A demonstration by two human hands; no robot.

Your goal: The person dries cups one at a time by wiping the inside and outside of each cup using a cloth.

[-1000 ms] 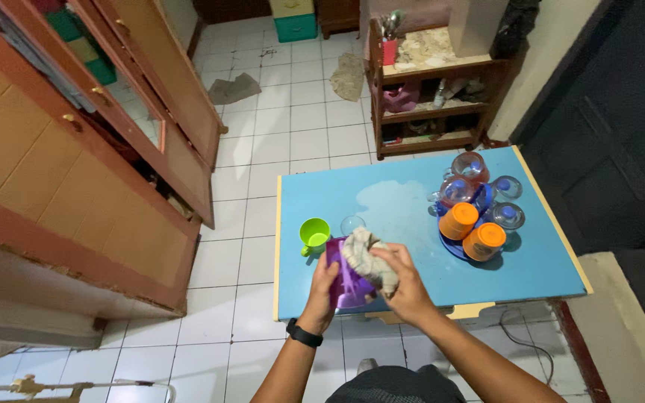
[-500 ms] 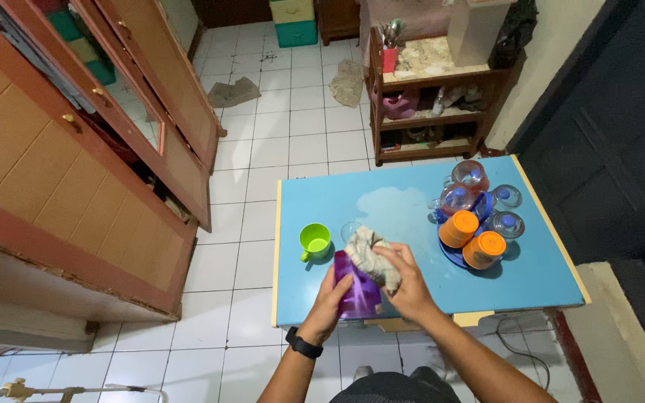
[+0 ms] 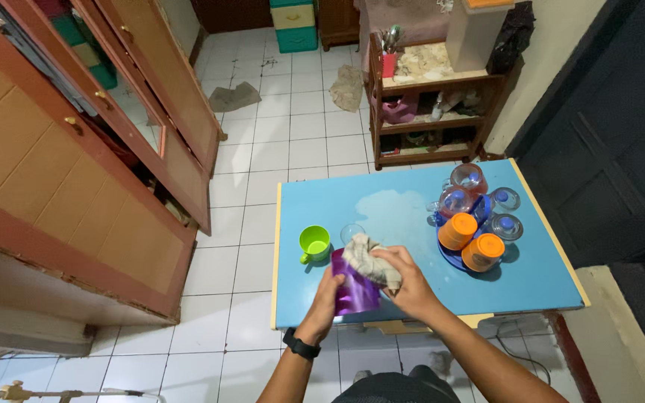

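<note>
The purple plastic cup (image 3: 354, 287) is held over the near edge of the blue table (image 3: 412, 298), tipped so its long axis leans away and its mouth faces the far side. The left hand (image 3: 328, 292) wraps its left wall, fingers curled around it. The right hand (image 3: 404, 282), equally near, pinches a beige cloth (image 3: 371, 259) pressed into the cup's mouth, with a green mug (image 3: 313, 243) just beyond to the left.

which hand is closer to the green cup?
Left. The left hand grips the purple cup just below and right of the green cup. The right hand, pressing a cloth into the purple cup, sits farther right.
</note>
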